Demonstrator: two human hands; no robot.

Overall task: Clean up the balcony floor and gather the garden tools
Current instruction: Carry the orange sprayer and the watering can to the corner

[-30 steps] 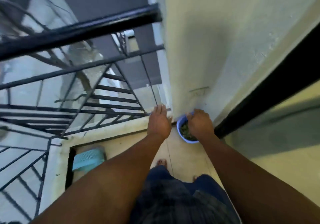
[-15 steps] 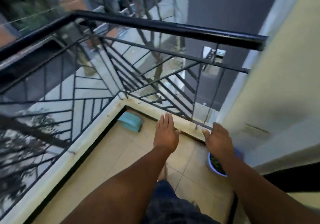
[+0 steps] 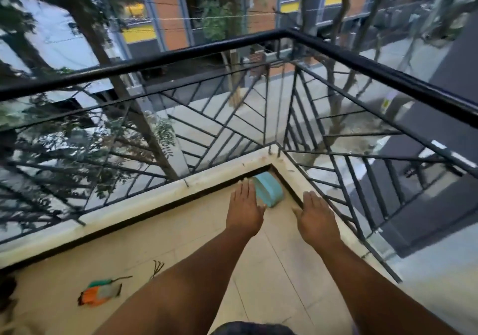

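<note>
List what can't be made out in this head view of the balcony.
- Teal object in the corner: its near left part hidden behind the left hand; what it is stays unclear.
- Orange and green item on the floor: blurred, type uncertain.
- Thin dark twig-like bit: too small to identify.
- Dark shape: cut off by the left edge.
- Right hand: palm side unseen.

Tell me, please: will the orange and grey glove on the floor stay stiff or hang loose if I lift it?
The glove lies flat and slightly crumpled on the floor, so it probably droops when lifted. It looks thin, likely light. Lying flat, it should not roll.
</note>
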